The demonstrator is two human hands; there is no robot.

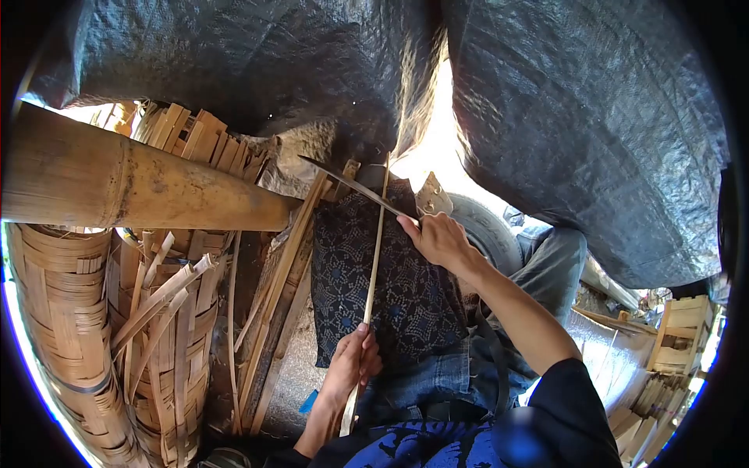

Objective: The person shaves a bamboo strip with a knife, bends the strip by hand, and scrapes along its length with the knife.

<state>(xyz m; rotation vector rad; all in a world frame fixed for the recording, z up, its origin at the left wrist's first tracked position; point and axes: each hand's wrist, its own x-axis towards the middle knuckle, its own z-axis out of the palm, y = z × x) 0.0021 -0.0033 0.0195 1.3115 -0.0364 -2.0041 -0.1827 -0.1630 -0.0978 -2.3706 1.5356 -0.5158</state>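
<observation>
Left hand (342, 373) grips a long, thin, pale bamboo strip (375, 265); right hand (440, 240) holds a slender grey metal blade (353, 185) across it.

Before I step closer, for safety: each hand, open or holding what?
Left hand: closed around a long, narrow, pale wood-like strip.
Right hand: closed, holding a long, pointed, dark metal knife.

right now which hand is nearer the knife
Right. The right hand has the knife in its grip, the blade crossing the pale strip in this view. The left hand is apart from the blade, closer to the body, its grip on the strip.
</observation>
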